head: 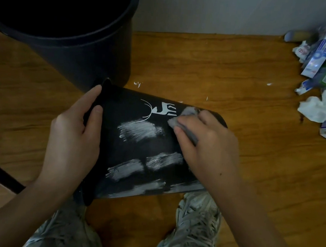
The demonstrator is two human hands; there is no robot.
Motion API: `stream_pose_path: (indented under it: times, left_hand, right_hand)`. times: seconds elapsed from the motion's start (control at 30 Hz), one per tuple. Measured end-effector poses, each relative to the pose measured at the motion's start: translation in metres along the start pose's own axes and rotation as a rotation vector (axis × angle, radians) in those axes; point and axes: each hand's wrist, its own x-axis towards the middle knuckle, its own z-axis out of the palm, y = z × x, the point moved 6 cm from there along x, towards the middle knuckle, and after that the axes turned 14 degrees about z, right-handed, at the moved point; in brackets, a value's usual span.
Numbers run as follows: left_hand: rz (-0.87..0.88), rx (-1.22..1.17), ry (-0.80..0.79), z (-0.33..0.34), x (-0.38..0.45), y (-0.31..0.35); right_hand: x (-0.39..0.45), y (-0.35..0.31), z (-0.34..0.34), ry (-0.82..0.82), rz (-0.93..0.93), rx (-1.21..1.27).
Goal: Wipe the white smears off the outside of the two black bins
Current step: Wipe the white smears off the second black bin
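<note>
Wiping the first of 2 bins, most smears not yet cleared.

The small bin [146, 147] lies on its side above the shoes [194, 229], mouth to the left, where the left hand [73, 135] grips its rim. The right hand [207, 144] curls round a grey cloth [180, 118], pressing it to the wall beside the deer print [164, 109]. Several white smears [140, 130] remain, so the next stroke likely runs leftward across them. The big bin [71, 44] stands upright behind.
</note>
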Motion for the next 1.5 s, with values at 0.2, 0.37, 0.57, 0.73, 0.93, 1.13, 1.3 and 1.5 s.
stream_pose_path:
  times: [0.2,0.37,0.57,0.73,0.93,1.13,1.3,1.5]
  left_hand:
    - [0.011,-0.039,0.017,0.000,0.002,0.005]
    - [0.009,-0.005,-0.013,0.002,0.001,0.003]
    - [0.025,0.013,0.002,0.000,0.003,0.003]
    - [0.020,0.031,0.004,0.000,-0.001,0.003]
    - [0.017,0.019,0.001,0.001,0.002,0.000]
    - [0.018,0.025,-0.006,0.001,0.001,0.002]
    - [0.031,0.026,0.019,0.000,-0.001,0.004]
    - [0.005,0.042,0.011,0.001,0.000,0.006]
  right_hand:
    - [-0.019,0.024,-0.006,-0.039,0.054,0.081]
    - [0.016,0.035,-0.001,0.018,0.214,-0.020]
    - [-0.018,0.020,-0.006,-0.030,0.065,0.107]
    - [0.021,0.053,-0.003,-0.031,0.278,0.023]
    - [-0.013,0.030,-0.004,-0.084,0.139,0.063]
    - [0.012,0.066,-0.013,-0.025,0.340,0.017]
    - [0.003,0.023,-0.003,-0.066,0.152,0.004]
    - [0.010,0.077,-0.015,0.014,0.411,-0.041]
